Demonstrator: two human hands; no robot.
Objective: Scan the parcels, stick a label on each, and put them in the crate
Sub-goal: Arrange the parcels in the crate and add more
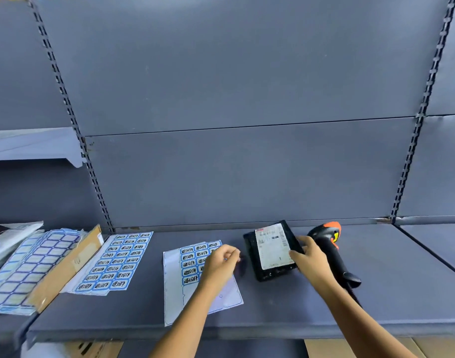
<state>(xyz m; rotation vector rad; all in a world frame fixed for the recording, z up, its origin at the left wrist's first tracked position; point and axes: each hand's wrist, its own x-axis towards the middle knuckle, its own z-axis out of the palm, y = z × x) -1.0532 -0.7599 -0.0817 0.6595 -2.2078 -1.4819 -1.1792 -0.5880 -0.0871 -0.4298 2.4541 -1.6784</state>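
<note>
With the black parcel [254, 257] lying flat on the shelf [389, 293], its near edge clasped by the right grip [307, 257], the left grip [221, 262] (pinching what seems a peeled label [225, 258], too small to be sure) should press it onto bare wrapping, clear of the white waybill [272, 249].

Even, soft bluish light, faint shadows; wide-angle bending at edges, slight overall blur.
</note>
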